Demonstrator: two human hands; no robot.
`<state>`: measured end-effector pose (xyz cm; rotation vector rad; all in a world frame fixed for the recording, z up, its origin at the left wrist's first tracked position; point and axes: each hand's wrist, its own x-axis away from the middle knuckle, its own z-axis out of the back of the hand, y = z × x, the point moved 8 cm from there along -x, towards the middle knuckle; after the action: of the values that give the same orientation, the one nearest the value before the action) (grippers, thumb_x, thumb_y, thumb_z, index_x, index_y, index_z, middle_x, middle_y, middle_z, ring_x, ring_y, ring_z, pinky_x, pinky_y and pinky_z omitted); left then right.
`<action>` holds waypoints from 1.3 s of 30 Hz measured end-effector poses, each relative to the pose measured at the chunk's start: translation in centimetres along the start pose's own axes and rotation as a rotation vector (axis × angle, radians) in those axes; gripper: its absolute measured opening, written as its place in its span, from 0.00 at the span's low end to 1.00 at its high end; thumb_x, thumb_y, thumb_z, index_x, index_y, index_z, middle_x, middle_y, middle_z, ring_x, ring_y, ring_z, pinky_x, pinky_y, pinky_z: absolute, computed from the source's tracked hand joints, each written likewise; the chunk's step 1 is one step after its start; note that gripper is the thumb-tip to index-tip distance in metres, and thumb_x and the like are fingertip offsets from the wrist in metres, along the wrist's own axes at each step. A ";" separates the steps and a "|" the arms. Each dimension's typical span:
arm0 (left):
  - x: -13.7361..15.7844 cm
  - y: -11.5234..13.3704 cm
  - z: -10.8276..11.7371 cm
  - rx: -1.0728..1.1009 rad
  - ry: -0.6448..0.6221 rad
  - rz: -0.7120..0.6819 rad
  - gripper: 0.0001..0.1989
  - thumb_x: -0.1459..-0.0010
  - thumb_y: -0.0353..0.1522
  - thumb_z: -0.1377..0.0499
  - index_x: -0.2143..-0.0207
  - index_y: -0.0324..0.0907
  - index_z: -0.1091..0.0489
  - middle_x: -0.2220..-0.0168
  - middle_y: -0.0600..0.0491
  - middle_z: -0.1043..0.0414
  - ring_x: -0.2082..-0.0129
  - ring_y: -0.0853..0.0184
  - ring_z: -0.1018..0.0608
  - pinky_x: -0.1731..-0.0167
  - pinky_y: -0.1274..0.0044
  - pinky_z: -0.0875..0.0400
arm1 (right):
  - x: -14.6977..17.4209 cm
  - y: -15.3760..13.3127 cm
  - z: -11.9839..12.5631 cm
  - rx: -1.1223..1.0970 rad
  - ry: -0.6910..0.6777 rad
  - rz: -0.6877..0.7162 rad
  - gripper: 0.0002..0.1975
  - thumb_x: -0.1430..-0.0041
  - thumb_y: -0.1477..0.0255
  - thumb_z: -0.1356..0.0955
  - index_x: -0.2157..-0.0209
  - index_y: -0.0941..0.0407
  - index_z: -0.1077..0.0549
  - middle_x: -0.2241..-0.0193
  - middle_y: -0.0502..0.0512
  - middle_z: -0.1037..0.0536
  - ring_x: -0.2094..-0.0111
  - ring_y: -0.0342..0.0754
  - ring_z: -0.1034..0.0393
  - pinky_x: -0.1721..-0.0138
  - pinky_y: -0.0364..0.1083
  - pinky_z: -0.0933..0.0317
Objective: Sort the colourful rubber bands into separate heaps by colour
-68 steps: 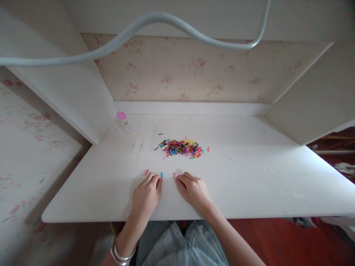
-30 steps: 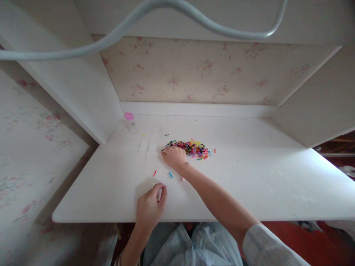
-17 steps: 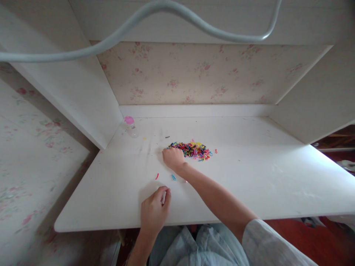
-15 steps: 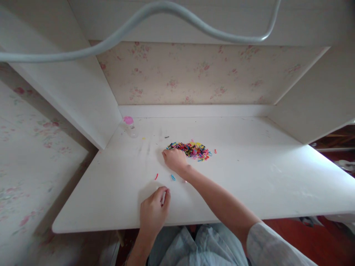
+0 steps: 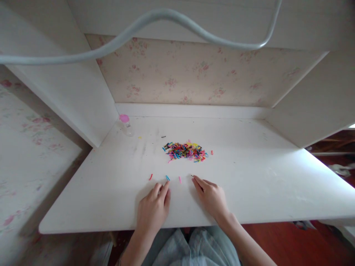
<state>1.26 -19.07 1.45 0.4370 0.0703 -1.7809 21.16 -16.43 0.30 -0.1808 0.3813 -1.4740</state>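
One small, thin, dark loop (image 5: 192,176) is pinched between the thumb and forefinger of the right hand (image 5: 212,197), the tips closed together on it, low over a smooth white tabletop (image 5: 263,184). The left hand (image 5: 155,203) is held with its fingers loosely bent and its forefinger stretched to the near end of a narrow blue loop (image 5: 168,177); whether that loop is gripped cannot be told. Between the hands, a slim pink strip (image 5: 179,180) is laid, and left of the blue loop, a short red strip (image 5: 150,177). Farther back, a long multicoloured heap of loops (image 5: 185,151) is spread mid-table, with a small red loop (image 5: 212,152) set just beyond its right end. Near the far left corner, a clear container with a pink top (image 5: 127,125) is placed. The table is backed by pale, pink-flowered wallpaper (image 5: 194,70).
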 end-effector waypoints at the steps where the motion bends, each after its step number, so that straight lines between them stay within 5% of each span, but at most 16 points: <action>1: -0.2 0.3 0.0 -0.021 0.005 -0.012 0.17 0.38 0.36 0.49 0.48 0.50 0.32 0.60 0.53 0.25 0.71 0.71 0.23 0.78 0.79 0.37 | 0.3 0.0 -0.2 0.023 -0.013 0.009 0.17 0.33 0.63 0.43 0.53 0.46 0.25 0.66 0.49 0.19 0.69 0.44 0.25 0.71 0.39 0.42; 10: -0.7 0.8 -0.5 -0.092 -0.022 -0.047 0.17 0.39 0.35 0.50 0.48 0.50 0.33 0.47 0.52 0.30 0.63 0.68 0.22 0.74 0.80 0.31 | 0.7 -1.0 -0.2 0.105 -0.013 0.043 0.17 0.33 0.63 0.43 0.52 0.44 0.26 0.71 0.48 0.21 0.73 0.43 0.26 0.76 0.40 0.47; 31: -0.3 0.9 0.1 -0.053 0.046 -0.039 0.18 0.39 0.36 0.49 0.47 0.46 0.33 0.47 0.52 0.29 0.58 0.68 0.22 0.68 0.80 0.29 | 0.7 0.2 0.4 -0.226 0.012 -0.041 0.18 0.35 0.61 0.42 0.62 0.48 0.21 0.70 0.50 0.20 0.71 0.44 0.27 0.70 0.39 0.42; 36: 0.7 0.2 0.7 0.024 0.088 0.021 0.11 0.39 0.35 0.48 0.57 0.45 0.29 0.58 0.52 0.24 0.65 0.70 0.22 0.69 0.81 0.32 | -1.0 3.0 1.0 -0.462 -0.026 -0.127 0.19 0.37 0.59 0.40 0.65 0.51 0.21 0.73 0.49 0.21 0.73 0.44 0.29 0.70 0.40 0.40; 39: 1.2 -0.2 0.6 0.074 0.086 0.034 0.09 0.39 0.34 0.48 0.64 0.44 0.29 0.67 0.54 0.24 0.72 0.72 0.23 0.71 0.81 0.34 | -3.5 6.4 2.7 -0.362 0.080 -0.167 0.16 0.39 0.61 0.39 0.62 0.51 0.22 0.68 0.49 0.21 0.70 0.44 0.29 0.65 0.41 0.40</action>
<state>0.65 -20.32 1.60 0.5644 0.0570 -1.7349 27.90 -12.68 1.06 -0.4521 0.7114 -1.5701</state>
